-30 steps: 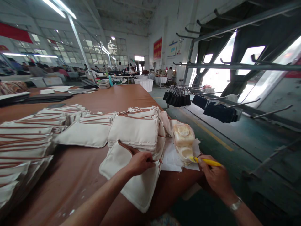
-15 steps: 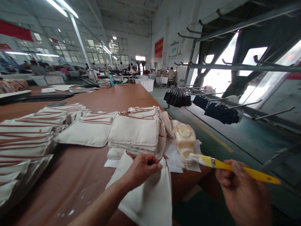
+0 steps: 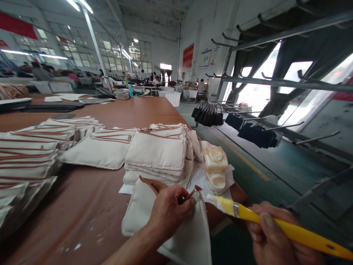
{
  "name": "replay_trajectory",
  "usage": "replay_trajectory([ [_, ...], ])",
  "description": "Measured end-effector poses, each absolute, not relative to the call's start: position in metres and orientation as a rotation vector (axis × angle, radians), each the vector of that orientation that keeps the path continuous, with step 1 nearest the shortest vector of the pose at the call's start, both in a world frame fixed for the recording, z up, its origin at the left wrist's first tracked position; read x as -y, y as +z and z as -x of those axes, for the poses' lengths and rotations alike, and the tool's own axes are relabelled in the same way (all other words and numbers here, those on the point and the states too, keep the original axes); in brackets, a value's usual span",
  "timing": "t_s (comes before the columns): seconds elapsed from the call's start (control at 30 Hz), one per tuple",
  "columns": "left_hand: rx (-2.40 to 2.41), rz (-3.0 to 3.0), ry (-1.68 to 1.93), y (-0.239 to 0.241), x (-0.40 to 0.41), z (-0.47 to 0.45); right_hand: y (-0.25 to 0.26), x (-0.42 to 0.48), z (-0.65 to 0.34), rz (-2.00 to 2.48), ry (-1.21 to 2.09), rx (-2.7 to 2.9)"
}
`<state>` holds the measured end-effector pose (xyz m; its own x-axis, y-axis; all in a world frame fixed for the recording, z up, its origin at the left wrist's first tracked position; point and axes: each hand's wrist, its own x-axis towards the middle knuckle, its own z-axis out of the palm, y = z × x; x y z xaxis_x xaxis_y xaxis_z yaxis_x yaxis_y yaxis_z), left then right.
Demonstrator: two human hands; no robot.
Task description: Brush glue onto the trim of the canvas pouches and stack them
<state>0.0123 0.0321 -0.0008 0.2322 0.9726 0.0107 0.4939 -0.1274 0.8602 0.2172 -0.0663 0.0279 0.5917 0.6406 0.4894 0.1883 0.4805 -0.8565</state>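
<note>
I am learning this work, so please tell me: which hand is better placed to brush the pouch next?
Probably the right hand: it holds the yellow brush, bristles pointing toward the cream pouch, while the left hand pinches the pouch's edge.

Between the brush (image 3: 245, 214) in your right hand (image 3: 275, 232) and the cream pouch (image 3: 189, 235), only a narrow gap is showing. Ahead, the stack of pouches (image 3: 156, 151) and the yellowish container (image 3: 216, 165) are blocking your way, but beside your left hand (image 3: 169, 208), leftward, the brown tabletop (image 3: 91, 206) is offering wider passage.
</note>
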Motion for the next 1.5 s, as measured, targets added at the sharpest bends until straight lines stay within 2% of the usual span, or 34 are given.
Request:
replay_trajectory([
  [0.27, -1.379, -1.791, 0.769, 0.001, -0.023, -0.019, 0.02, 0.058, -0.206, 1.032, -0.072, 1.409],
  [0.47, -1.348, -1.857, 0.817, -0.001, -0.016, -0.021, 0.022, 0.054, -0.214, 1.046, -0.186, 1.503],
  [0.93, -1.327, -1.945, 0.826, 0.0, -0.012, -0.021, 0.013, 0.062, -0.216, 1.11, -0.235, 1.429],
  [1.1, -1.305, -1.982, 0.856, -0.002, -0.008, -0.021, 0.011, 0.062, -0.221, 1.102, -0.275, 1.596],
  [1.33, -1.031, -2.354, 1.165, -0.002, -0.006, -0.017, 0.015, 0.074, -0.219, 1.195, -0.238, 1.524],
  [1.5, -0.829, -2.711, 1.384, -0.003, -0.004, -0.01, 0.017, 0.076, -0.23, 1.101, -0.218, 1.465],
])
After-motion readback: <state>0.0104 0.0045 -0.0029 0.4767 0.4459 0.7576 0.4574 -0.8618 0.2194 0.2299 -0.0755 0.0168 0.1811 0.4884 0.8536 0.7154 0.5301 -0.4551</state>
